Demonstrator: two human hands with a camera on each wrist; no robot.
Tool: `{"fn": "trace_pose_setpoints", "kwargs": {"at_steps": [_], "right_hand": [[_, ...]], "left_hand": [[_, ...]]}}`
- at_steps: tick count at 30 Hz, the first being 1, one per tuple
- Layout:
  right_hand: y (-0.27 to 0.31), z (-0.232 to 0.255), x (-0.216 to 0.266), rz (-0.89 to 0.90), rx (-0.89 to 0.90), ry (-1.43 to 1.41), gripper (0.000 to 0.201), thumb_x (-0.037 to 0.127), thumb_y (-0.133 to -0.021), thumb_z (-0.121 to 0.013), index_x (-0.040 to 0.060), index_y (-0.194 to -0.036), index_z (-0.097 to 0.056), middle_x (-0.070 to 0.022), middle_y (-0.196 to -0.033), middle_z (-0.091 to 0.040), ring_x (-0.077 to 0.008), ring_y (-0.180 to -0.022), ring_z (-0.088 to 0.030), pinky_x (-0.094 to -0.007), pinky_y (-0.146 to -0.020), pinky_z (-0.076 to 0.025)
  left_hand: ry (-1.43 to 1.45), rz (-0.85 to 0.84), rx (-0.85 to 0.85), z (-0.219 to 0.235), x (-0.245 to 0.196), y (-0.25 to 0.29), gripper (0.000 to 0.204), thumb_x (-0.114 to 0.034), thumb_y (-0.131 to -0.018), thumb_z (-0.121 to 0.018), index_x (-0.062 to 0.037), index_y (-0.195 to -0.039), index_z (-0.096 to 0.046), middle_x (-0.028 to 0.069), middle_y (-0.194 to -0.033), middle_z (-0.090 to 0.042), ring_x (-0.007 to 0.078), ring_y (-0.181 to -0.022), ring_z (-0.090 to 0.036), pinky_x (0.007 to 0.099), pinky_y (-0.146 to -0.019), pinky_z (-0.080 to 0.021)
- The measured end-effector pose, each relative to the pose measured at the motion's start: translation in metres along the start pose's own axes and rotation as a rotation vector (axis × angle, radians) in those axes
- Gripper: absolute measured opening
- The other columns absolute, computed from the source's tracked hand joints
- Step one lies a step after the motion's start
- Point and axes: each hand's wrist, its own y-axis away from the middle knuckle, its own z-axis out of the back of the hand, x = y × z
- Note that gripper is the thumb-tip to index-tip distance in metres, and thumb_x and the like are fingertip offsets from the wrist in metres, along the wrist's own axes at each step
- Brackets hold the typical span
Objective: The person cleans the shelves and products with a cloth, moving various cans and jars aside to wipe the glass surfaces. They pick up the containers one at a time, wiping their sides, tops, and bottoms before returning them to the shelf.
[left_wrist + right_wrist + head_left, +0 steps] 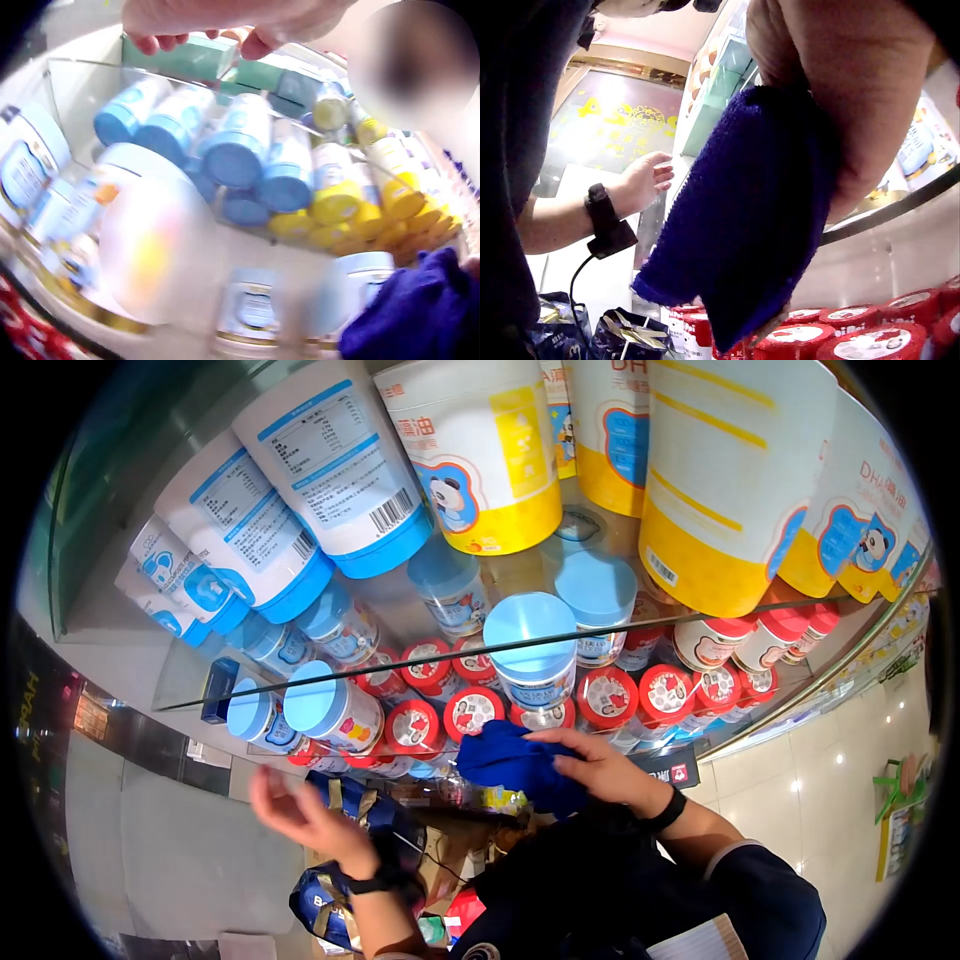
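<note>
A dark blue cloth (520, 768), fuzzy like a towel, is bunched in my right hand (612, 768), which grips it just in front of the glass shelf's edge. In the right wrist view the cloth (739, 217) hangs folded below the palm and hides most of the fingers. My left hand (312, 822), slightly blurred, is raised with nothing in it and its fingers loosely bent. Nearest to it are two white jars with light blue lids, one of them this jar (335, 708) at the shelf's left front. Another blue-lidded jar (530, 645) stands beyond the cloth.
Large white-and-yellow cans (480, 450) and white-and-blue cans (335, 460) crowd the upper glass shelf. Several red-lidded jars (475, 712) stand in rows lower down. Dark blue bags (325, 905) sit below my left arm. Tiled floor (780, 810) lies at the right.
</note>
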Motion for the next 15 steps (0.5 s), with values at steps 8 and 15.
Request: {"fn": "trace_pose_setpoints", "kwargs": {"at_steps": [8,15], "right_hand": [[0.073,0.065,-0.014,-0.278,-0.343,-1.026,0.043,0.018,-0.097,-0.046,-0.0004,-0.136,-0.045,-0.0150,-0.129,-0.058,-0.0256,-0.115,-0.060,-0.0382,-0.101,-0.048],[0.143,0.098,-0.024,-0.171,-0.426,-1.217,0.045,0.022,-0.096,-0.053,-0.0024,-0.133,-0.047,-0.0191,-0.128,-0.059,-0.0313,-0.115,-0.060,-0.0461,-0.100,-0.048]], "left_hand": [[0.066,0.300,0.815,-0.111,-0.048,0.082,0.085,-0.016,-0.072,-0.080,0.0013,-0.141,-0.034,0.0217,-0.141,-0.041,0.0316,-0.132,-0.041,0.0412,-0.110,-0.032],[0.075,0.326,0.590,-0.186,-0.060,0.115,0.121,-0.020,-0.067,-0.086,-0.0020,-0.151,0.000,0.0250,-0.149,-0.026,0.0330,-0.136,-0.034,0.0417,-0.111,-0.030]]}}
